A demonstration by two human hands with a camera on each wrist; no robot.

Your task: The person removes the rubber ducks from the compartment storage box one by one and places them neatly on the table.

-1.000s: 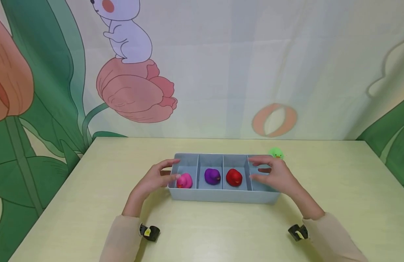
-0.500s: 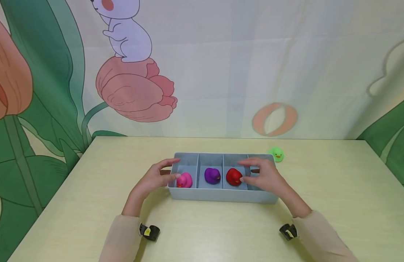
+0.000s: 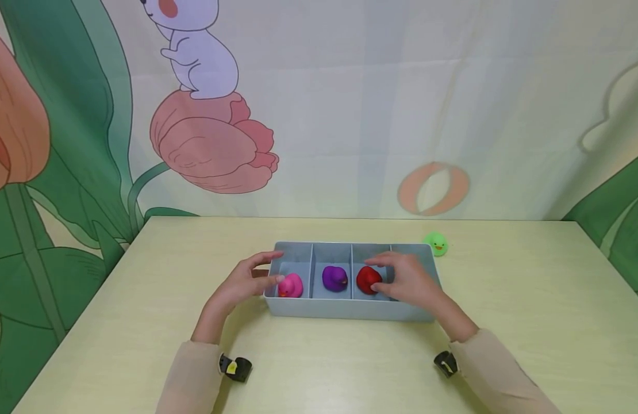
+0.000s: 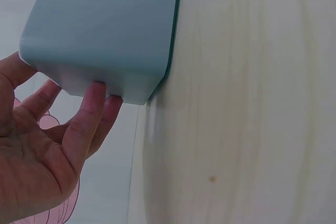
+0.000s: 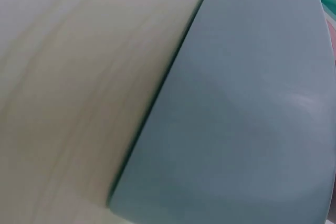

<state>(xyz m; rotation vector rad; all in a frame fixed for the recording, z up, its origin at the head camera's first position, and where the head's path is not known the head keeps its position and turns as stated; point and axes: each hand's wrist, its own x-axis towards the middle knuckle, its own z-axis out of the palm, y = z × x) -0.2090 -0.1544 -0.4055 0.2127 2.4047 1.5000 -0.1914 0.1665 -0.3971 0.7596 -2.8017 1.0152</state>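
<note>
A long grey-blue divided tray sits on the table. My left hand grips its left end, thumb and index finger at the rim. In the left wrist view, other fingers press against the outer end wall. Close by that thumb, a pink rubber duck lies in the leftmost compartment. My right hand reaches over the tray from the right, index finger and thumb spread around a red rubber duck. The thumb overlaps the red duck's right side. One compartment left of it lies a purple rubber duck.
Behind the tray's back right corner, a green rubber duck stands on the pale wooden table. A printed curtain hangs along the table's far edge. The tray's outer wall takes up much of the right wrist view.
My right hand has moved left from the rightmost compartment to the red duck, uncovering the green duck behind. The left hand has stayed at the tray's left end.
</note>
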